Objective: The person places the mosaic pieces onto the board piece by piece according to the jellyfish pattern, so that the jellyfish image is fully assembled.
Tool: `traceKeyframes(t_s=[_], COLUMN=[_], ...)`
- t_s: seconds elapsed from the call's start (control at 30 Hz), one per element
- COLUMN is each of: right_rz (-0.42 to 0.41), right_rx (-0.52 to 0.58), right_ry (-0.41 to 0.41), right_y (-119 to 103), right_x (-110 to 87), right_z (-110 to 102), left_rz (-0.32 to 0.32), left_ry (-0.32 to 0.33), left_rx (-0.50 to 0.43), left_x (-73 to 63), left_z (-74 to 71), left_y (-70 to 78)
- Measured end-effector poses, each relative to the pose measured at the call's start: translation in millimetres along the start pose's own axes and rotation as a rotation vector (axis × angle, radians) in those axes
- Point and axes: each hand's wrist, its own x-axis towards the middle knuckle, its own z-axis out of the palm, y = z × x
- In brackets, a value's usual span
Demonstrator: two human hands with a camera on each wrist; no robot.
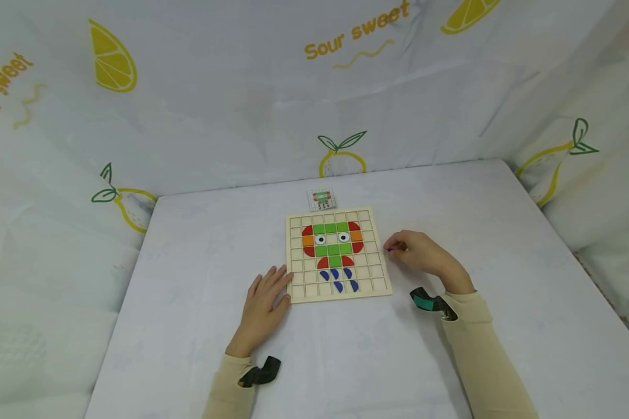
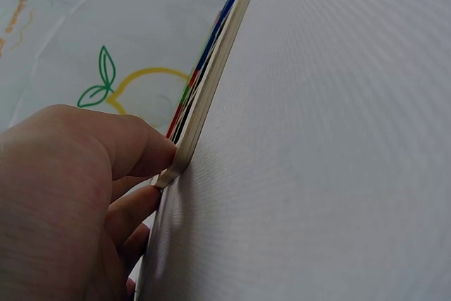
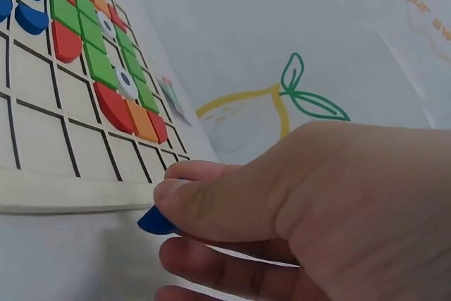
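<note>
A square wooden grid board (image 1: 379,271) lies on the table, bearing a figure of green (image 1: 335,249), red (image 1: 357,247) and orange tiles (image 1: 356,235) with two eye tiles (image 1: 320,239). Below them sit several blue half-round tiles (image 1: 338,287). My left hand (image 1: 264,304) rests at the board's lower left corner, fingers extended, with thumb and fingertips touching its edges (image 2: 204,107). Just off the board's right side, my right hand (image 1: 421,253) pinches another blue half-round tile (image 3: 156,221) between thumb and forefinger. Part of that tile is hidden by the thumb.
Behind the board lies a small picture card (image 1: 321,199) showing a similar coloured figure on a grid. A white cloth (image 1: 199,250) covers the table. Lemon-printed white sheets (image 1: 215,116) hang at the back and sides.
</note>
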Motion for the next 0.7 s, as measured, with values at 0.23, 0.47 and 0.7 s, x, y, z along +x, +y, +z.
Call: traceKeyframes(t_s=[0.23,0.47,0.7], right_rz=[-0.107,-0.139,-0.123], right_rx=[0.056,0.092,0.135], right_ry=[0.067,0.056,-0.028], right_y=[-10.0,-23.6,-36.6], right_x=[-1.9,-0.7,0.4], right_z=[1.2,8.2,17.7], left_rz=[-0.008,0.001,-0.006], left_ry=[-0.001,0.01,0.006], left_rx=[-0.002,0.004,0.002], left_x=[0.1,0.2,0.9], left_z=[0.1,1.6,1.5], left_y=[-0.1,-1.9,-2.0])
